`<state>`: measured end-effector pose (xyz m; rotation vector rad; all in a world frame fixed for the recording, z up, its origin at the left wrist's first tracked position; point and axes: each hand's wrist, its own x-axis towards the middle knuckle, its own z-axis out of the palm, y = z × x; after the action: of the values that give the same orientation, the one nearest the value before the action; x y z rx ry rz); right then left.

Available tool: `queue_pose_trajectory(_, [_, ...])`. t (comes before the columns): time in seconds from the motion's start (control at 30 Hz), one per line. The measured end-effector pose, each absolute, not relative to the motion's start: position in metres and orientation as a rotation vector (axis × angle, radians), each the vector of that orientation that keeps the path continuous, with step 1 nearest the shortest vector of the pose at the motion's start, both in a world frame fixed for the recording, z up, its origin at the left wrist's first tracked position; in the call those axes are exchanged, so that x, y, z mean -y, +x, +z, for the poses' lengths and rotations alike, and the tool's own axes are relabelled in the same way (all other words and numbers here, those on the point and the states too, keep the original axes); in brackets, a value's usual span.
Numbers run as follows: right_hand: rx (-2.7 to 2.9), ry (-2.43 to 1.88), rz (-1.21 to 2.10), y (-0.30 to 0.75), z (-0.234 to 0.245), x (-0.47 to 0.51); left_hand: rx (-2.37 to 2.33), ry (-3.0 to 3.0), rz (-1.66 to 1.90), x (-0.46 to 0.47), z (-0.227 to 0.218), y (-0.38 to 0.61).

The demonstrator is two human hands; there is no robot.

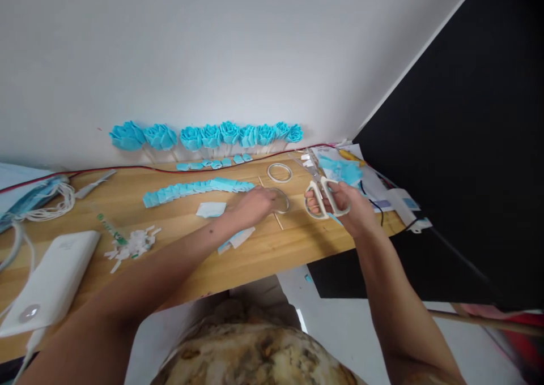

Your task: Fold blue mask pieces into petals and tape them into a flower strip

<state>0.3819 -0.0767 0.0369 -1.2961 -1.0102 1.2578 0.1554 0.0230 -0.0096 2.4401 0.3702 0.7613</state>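
My right hand (pixel 355 206) is closed on a pair of scissors with pale handles (pixel 315 199), the blades pointing away from me. My left hand (pixel 260 201) reaches across the wooden table and pinches the edge of a thin roll of tape (pixel 283 201). Under that roll a thin wooden stick (pixel 277 221) lies on the table. Beyond it lies another roll of tape (pixel 279 165). A row of overlapping blue petal pieces (pixel 187 189) stretches left of my left hand, with a white and blue piece (pixel 238 239) close to my forearm.
Several blue paper-like roses (pixel 230 132) on sticks lean along the wall. White scraps (pixel 135 243) lie in a pile near a white power bank (pixel 51 280). Red and black wire (pixel 157 170) runs along the back. Blue material (pixel 342 170) sits on papers at right, beside a black panel (pixel 459 147).
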Motion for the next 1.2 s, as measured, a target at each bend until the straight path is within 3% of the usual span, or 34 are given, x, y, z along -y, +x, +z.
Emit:
queue_pose_trajectory(0.23, [1.212, -1.662, 0.962, 0.386, -0.007, 0.051, -0.533, 2.77, 0.715, 0.012, 0.015, 0.082])
queue_pose_trajectory(0.57, [1.833, -2.08, -0.013, 0.347, -0.007, 0.059, -0.735, 2.68, 0.913, 0.013, 0.027, 0.025])
queue_pose_trajectory(0.73, [2.217, -2.165, 0.089, 0.293, -0.009, 0.059, -0.624, 2.755, 0.744, 0.025, 0.022, 0.048])
queue_pose_trajectory(1.07, [2.058, -2.231, 0.245, 0.324, 0.012, 0.047, -0.516, 2.829, 0.594, 0.022, 0.004, 0.087])
queue_pose_trajectory(1.2, [2.256, -2.163, 0.276, 0.299, 0.01, 0.035, -0.495, 2.853, 0.495, 0.034, 0.014, 0.094])
